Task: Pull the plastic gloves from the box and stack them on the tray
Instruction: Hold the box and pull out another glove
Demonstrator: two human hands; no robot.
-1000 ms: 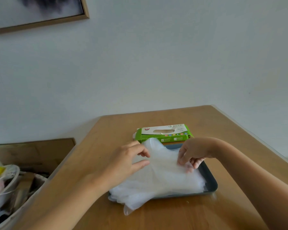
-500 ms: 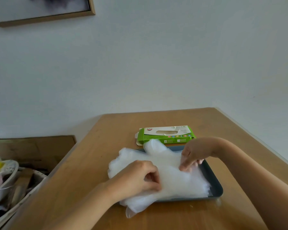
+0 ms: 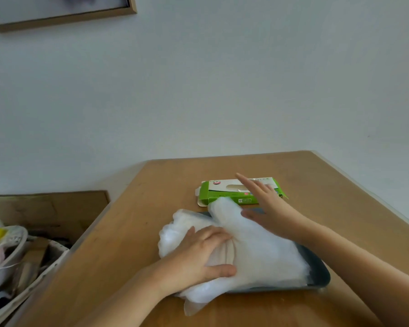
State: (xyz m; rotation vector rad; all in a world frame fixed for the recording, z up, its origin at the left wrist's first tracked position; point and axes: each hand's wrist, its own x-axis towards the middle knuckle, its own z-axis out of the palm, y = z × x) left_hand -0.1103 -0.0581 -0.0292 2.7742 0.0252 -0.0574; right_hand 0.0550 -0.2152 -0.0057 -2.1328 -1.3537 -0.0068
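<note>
From the head camera, a wooden table (image 3: 132,232) stands against a pale wall with a dark tray (image 3: 321,272) on it near the person. Only the tray's right rim and near edge show, because a heap of clear plastic gloves (image 3: 265,253) covers the rest. The heap spills over the tray's left and near sides onto the table, and one loose tip lies on the wood at the front. The left hand (image 3: 198,256) lies flat on the left part of the heap, fingers spread and thumb stretched out, pressing down and gripping nothing; a thin film seems to lie over its fingertips. Just behind the tray lies the green and white box (image 3: 220,197), flat, with its left end flap open. The right hand (image 3: 267,208) hovers over the right half of the box with straight fingers and holds nothing, and it hides much of the box's top and part of the slot. The top of the heap covers the lower middle of the box's front. Left of the table are a brown cardboard sheet (image 3: 45,208) and a pale basket (image 3: 17,256) of mixed items, too blurred to name. A framed picture (image 3: 64,17) hangs high on the wall.
</note>
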